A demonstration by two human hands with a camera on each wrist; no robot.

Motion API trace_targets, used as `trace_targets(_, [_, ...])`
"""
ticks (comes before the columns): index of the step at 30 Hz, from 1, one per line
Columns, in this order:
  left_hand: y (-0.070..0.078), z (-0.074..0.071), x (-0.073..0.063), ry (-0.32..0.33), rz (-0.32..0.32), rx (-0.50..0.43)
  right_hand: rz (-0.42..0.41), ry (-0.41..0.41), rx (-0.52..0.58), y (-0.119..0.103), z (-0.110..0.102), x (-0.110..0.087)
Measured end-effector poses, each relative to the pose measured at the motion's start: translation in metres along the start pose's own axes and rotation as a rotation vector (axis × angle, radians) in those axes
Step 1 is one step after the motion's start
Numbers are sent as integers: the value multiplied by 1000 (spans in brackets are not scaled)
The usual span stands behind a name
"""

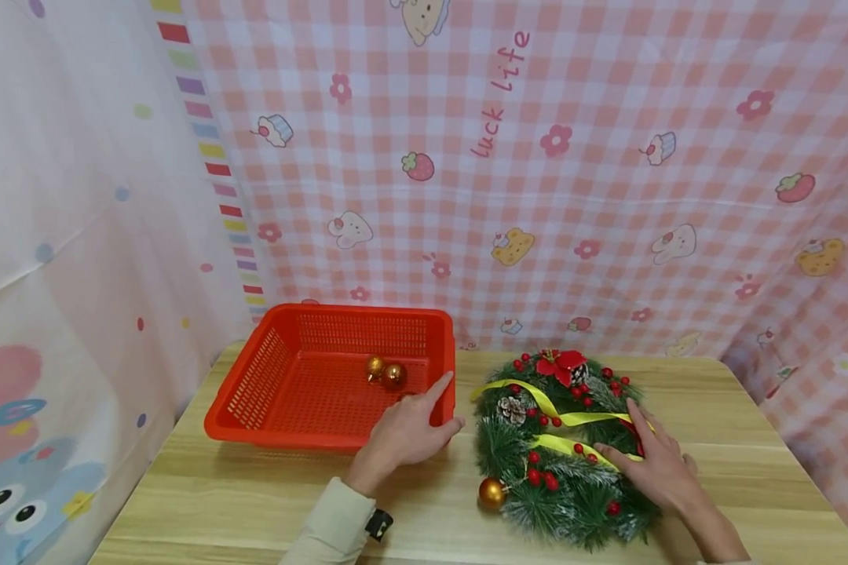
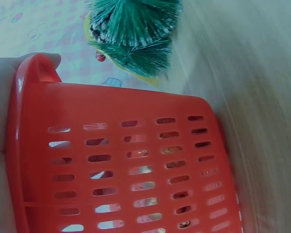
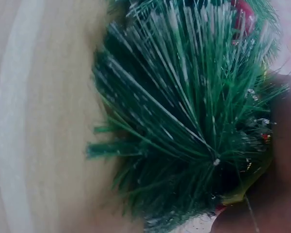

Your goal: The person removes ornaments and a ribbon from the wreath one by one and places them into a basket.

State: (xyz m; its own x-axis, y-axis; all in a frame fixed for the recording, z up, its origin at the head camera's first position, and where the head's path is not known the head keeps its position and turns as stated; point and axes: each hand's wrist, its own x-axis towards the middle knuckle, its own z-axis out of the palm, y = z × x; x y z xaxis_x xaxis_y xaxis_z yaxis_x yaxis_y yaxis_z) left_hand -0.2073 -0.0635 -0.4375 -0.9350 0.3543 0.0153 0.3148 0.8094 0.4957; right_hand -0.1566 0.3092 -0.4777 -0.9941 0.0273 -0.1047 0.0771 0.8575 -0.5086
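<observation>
A green wreath (image 1: 572,510) with red berries, pinecones, a red flower and yellow ribbon (image 1: 537,396) lies on the table. At its right side my right hand (image 1: 660,463) grips it, thumb and fingers spread over the branches and ribbon; some fingers are hidden. The right wrist view shows bristly green needles (image 3: 174,116) beside that hand. My left hand (image 1: 410,431) lies over the front right rim of a red plastic basket (image 1: 325,314), index finger and thumb extended. Its other fingers are hidden. The left wrist view shows the slotted basket wall (image 2: 136,107) below the hand.
Inside the basket sit gold balls (image 1: 394,377), one partly hidden by my left hand. Another gold ball (image 1: 492,493) is at the wreath's front left edge. Behind the wooden table (image 1: 742,439) hangs a pink checked curtain (image 1: 608,196), with a white one on the left.
</observation>
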Motion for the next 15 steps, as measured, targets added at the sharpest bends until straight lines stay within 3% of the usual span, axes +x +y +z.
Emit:
trace_targets(3, [0, -1, 0, 4, -1, -14, -34, 16, 56, 1, 2, 1])
trace_targets(5, [2, 0, -2, 42, 30, -4, -46, 30, 91, 1, 4, 1])
trace_targets(8, [9, 2, -7, 179, 145, -2, -44, 56, 122, 1, 6, 1])
trace_targets(11, [19, 6, -13, 329, 308, -59, -38, 74, 120, 1, 8, 1])
trace_targets(13, [28, 10, -18, 357, 384, -128, -31, 75, 116, 1, 8, 1])
trace_targets(15, [36, 14, -21, 323, 432, -211, -26, 74, 109, 1, 8, 2])
